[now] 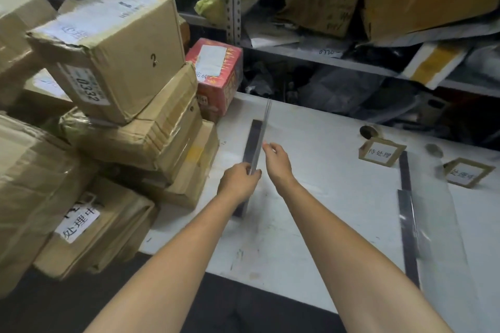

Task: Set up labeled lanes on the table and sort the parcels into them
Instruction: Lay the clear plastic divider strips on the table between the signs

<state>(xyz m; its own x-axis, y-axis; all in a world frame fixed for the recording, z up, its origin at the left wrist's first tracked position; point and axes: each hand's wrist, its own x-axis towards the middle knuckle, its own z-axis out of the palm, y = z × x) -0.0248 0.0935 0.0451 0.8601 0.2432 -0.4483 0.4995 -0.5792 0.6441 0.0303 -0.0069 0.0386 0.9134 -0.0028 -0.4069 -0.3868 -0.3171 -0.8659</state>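
- White table [324, 211]: right lane strip [405, 197] and two label cards [381, 154] are laid.
- Left hand [238, 180] and right hand [276, 155] pinch a thin grey strip [262, 130] above the left lane strip [250, 143].
- Parcels [121, 48] are piled at left; sorting seems not begun.

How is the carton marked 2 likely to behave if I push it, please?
The carton marked 2 sits tilted atop an uneven stack, so it would probably slide or tip. Its crumpled top edge suggests soft cardboard that may dent under a firm grip.
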